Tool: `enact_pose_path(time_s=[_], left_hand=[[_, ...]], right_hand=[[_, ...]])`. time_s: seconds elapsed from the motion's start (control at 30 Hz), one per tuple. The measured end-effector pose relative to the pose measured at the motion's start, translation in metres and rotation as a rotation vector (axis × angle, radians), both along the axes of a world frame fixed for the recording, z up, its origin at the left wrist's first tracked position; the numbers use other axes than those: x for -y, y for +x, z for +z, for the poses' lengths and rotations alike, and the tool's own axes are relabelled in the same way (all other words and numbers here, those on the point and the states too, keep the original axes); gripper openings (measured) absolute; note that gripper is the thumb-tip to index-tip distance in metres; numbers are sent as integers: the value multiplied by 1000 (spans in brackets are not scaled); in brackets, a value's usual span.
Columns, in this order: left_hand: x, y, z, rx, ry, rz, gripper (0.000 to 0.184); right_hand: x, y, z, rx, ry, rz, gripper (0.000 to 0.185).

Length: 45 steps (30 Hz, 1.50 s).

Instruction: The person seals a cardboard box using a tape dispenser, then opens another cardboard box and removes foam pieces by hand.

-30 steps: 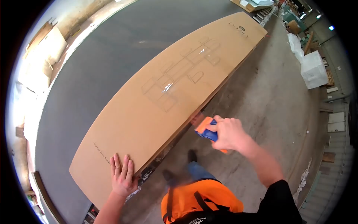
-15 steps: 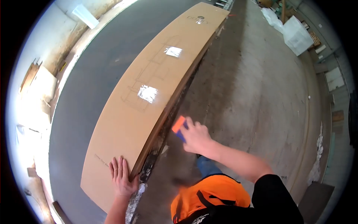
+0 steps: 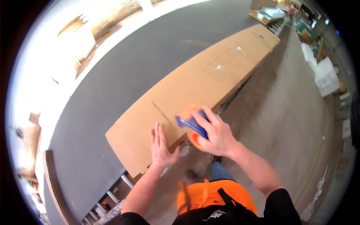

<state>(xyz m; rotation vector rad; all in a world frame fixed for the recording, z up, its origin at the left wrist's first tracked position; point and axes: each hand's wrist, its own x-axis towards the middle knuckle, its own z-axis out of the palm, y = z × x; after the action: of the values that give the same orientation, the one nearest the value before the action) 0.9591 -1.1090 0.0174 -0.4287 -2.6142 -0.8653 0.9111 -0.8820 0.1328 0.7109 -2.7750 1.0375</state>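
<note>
A long flat cardboard box [image 3: 187,84] lies diagonally across a dark grey surface. It has small printed text near its close end and shiny patches toward the far end. My left hand [image 3: 163,149] rests with fingers stretched out on the box's near edge, close to this end. In my right hand [image 3: 220,137] is a blue and orange tape dispenser [image 3: 198,126], gripped by its blue body. It is slightly blurred and hovers over the box's near edge, to the right of my left hand. Whether the dispenser touches the cardboard I cannot tell.
The dark belt-like surface [image 3: 108,93] runs under the box, with metal rollers [image 3: 112,197] at its close end. An opened carton [image 3: 266,15] stands at the far end. White foam blocks [image 3: 326,77] sit on the concrete floor [image 3: 277,127] at right.
My right hand has brought the tape dispenser from beside the box to over its near edge. My view has turned, so the box appears more slanted. My left hand stays on the box.
</note>
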Motion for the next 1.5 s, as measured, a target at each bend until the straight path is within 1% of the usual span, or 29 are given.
enact_pose_path(time_s=[0.07,0.2,0.27,0.37,0.47,0.53,0.57,0.6,0.63,0.67,0.7,0.73,0.77,0.83,0.87,0.9,0.97,1.0,1.1,1.13,1.17,1.2,1.23,1.3,1.37,1.43,1.5], left_hand=[[9,5,-10,-55,171,49,100],[21,13,-17,-106,487,124,95],[22,14,-27,-150,635,170,89],[25,15,-39,-216,818,232,88],[31,20,-33,-201,795,226,85],[34,20,-29,-203,805,221,81],[34,19,-28,-205,816,230,78],[32,20,-28,-202,832,243,76],[34,21,-26,-165,679,229,71],[38,22,-23,-132,524,212,67],[41,23,-19,-92,366,188,64],[37,20,-16,-72,309,190,59],[32,18,-10,-8,155,194,62],[24,15,4,112,-162,195,67],[23,12,-5,133,-290,224,77],[22,11,-8,175,-351,237,83],[17,13,-2,192,-393,243,92],[15,14,0,220,-443,245,97],[12,19,-2,239,-502,270,102],[12,21,2,268,-544,269,104],[11,21,6,297,-584,269,106],[11,21,9,327,-622,267,108],[10,20,9,317,-592,267,107],[10,22,7,299,-534,270,104],[11,23,3,281,-519,273,109],[12,21,7,299,-504,282,115],[12,21,16,371,-479,301,122]], right_hand=[[46,-24,24,8,156,73,47],[126,-53,46,97,370,160,40],[157,-59,42,165,500,190,36],[184,-57,7,350,706,355,31],[180,-51,10,408,749,373,29],[154,-20,-7,306,594,376,25],[137,-2,4,366,596,389,31],[111,29,-7,193,516,324,43],[94,52,-10,330,571,289,55],[82,71,-23,327,658,255,57],[75,83,-39,421,728,235,61],[76,88,-46,380,711,216,60],[82,90,-51,341,694,196,61],[107,67,-54,375,706,271,58],[115,62,-41,402,703,291,55],[116,61,-43,402,755,311,55],[115,75,-59,233,799,309,58],[116,83,-60,21,934,293,60],[100,87,-82,44,876,412,52],[87,87,-65,277,800,358,53],[69,84,-48,395,748,307,48],[49,79,-39,402,731,248,46],[33,73,-31,411,713,189,45],[16,51,-1,247,598,124,47],[25,12,20,174,337,133,46],[60,-21,39,85,252,84,39],[105,-57,37,42,268,151,35]])
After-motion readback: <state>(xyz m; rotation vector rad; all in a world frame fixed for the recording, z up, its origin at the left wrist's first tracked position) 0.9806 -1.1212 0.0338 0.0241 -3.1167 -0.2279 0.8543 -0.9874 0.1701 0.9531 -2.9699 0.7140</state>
